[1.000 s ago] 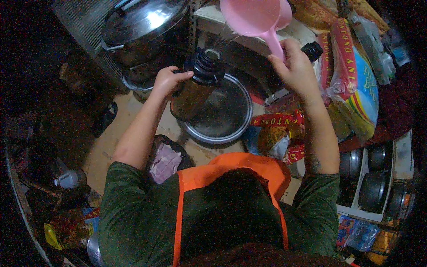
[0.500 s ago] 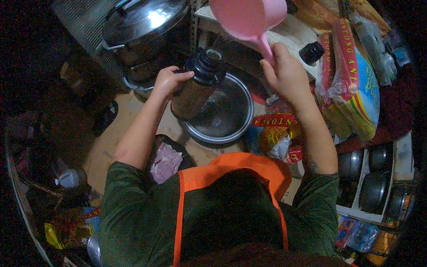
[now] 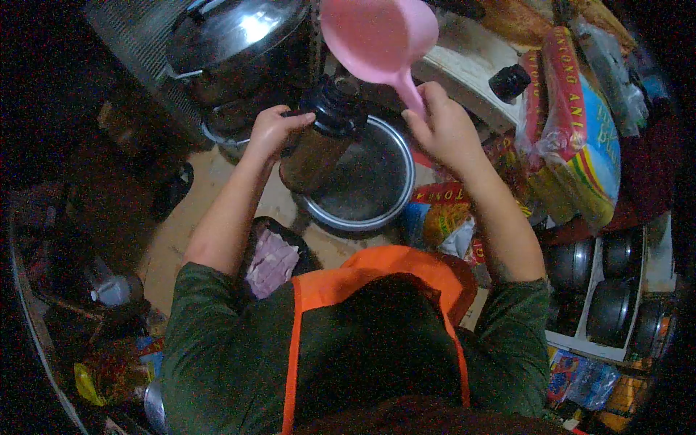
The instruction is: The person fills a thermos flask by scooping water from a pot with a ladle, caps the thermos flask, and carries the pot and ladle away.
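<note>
My left hand (image 3: 273, 133) is closed on the handle of a dark flask (image 3: 316, 154), which leans over the rim of a round metal basin (image 3: 407, 174). A pink dipper (image 3: 373, 36) hangs tilted just above the flask's mouth, and my right hand (image 3: 444, 129) grips its handle. Whether water still flows from it is too blurred to tell. Pinkish pieces that look like meat (image 3: 272, 262) lie in a dark container near my left forearm.
A large lidded pot (image 3: 239, 36) stands at the upper left. A black cap (image 3: 509, 83) rests on the pale shelf (image 3: 471, 69). Printed plastic packs (image 3: 569, 130) lean at the right, above dark pans (image 3: 609, 312) in a rack.
My right hand and the pink dipper have moved left and nearer the flask's mouth. The stream seen earlier between dipper and flask is no longer distinct. My left hand stays where it was.
</note>
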Demonstrator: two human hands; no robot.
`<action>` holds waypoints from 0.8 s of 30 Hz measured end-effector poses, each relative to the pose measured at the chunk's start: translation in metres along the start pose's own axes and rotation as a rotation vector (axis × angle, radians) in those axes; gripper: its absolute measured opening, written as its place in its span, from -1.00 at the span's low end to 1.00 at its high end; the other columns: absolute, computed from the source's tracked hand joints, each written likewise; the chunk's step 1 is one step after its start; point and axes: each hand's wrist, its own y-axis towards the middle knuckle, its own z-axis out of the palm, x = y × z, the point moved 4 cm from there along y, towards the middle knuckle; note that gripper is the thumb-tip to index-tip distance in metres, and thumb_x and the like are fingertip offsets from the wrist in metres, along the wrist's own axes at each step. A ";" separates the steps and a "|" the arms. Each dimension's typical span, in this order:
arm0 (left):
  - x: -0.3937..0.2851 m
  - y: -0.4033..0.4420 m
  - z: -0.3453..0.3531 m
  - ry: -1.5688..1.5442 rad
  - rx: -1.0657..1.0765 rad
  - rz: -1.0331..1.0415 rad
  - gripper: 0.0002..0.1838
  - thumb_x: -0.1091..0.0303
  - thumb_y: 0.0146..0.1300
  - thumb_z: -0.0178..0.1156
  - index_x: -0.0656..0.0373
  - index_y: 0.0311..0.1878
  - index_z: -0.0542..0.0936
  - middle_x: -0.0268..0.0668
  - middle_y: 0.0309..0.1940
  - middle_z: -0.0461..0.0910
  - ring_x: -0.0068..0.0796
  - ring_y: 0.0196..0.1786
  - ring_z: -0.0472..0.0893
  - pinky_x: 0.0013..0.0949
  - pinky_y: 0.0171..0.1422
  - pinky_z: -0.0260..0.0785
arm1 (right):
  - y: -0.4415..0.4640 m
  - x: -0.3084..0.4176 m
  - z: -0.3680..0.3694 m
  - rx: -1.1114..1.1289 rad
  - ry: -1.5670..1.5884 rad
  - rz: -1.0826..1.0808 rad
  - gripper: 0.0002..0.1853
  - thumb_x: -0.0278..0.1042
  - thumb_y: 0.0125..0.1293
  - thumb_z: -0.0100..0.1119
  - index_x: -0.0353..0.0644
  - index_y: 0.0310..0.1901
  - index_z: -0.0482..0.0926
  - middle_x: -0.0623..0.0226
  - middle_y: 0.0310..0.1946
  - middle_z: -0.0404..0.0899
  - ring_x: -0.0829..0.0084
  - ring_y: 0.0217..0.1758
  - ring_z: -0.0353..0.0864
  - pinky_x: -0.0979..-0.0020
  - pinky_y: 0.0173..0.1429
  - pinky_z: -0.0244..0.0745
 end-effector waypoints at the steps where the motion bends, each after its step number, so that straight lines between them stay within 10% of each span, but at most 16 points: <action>1: -0.001 -0.003 0.000 0.000 -0.002 -0.005 -0.40 0.28 -0.28 0.38 0.49 -0.20 0.40 -0.11 -0.36 0.49 -0.38 -0.36 0.49 -0.41 -0.27 0.32 | 0.003 -0.024 0.004 0.045 0.271 0.195 -0.67 -0.27 0.01 0.13 -0.25 -0.24 0.32 0.18 -0.51 0.46 0.31 -0.47 0.48 0.38 -0.40 0.35; 6: 0.020 0.011 -0.034 -0.226 -0.123 0.013 -0.36 0.27 -0.25 0.36 0.49 -0.13 0.35 -0.12 -0.31 0.47 -0.38 -0.24 0.46 -0.40 -0.21 0.30 | -0.010 -0.056 0.013 0.209 0.734 0.733 -0.69 -0.26 0.00 0.18 -0.26 -0.27 0.39 0.36 -0.45 0.45 0.60 -0.39 0.39 0.53 -0.28 0.31; 9: 0.012 -0.003 -0.071 -0.396 -0.130 0.035 -0.57 0.31 -0.16 0.31 0.32 -0.23 0.42 -0.30 -0.41 0.48 -0.48 -0.36 0.45 -0.44 -0.30 0.28 | -0.023 -0.070 0.017 0.211 0.643 0.524 -0.70 -0.24 0.03 0.15 -0.24 -0.26 0.39 0.40 -0.46 0.45 0.62 -0.40 0.37 0.55 -0.31 0.29; 10: 0.008 -0.013 -0.077 -0.416 -0.117 0.038 -0.62 0.32 -0.14 0.30 0.29 -0.26 0.43 -0.33 -0.43 0.48 -0.51 -0.38 0.45 -0.45 -0.33 0.28 | -0.027 -0.068 0.020 0.269 0.633 0.555 -0.76 -0.32 0.08 0.09 -0.17 -0.27 0.28 0.51 -0.64 0.31 0.69 -0.75 0.24 0.64 -0.76 0.10; 12: 0.008 -0.028 -0.100 -0.385 -0.280 0.061 -0.68 0.35 -0.12 0.28 0.28 -0.29 0.45 -0.34 -0.46 0.48 -0.54 -0.39 0.46 -0.49 -0.34 0.27 | -0.041 -0.068 0.029 0.295 0.694 0.681 -0.77 -0.31 0.09 0.09 -0.16 -0.29 0.28 0.49 -0.67 0.32 0.69 -0.79 0.23 0.65 -0.79 0.07; 24: 0.110 -0.034 -0.182 -0.383 -0.496 0.077 -0.83 0.47 -0.17 0.28 0.24 -0.51 0.47 -0.43 -0.63 0.40 -0.64 -0.56 0.31 -0.58 -0.44 0.09 | -0.088 -0.071 0.089 0.492 0.683 0.805 -0.74 -0.32 0.03 0.13 -0.24 -0.28 0.37 0.40 -0.55 0.42 0.62 -0.61 0.34 0.55 -0.58 0.26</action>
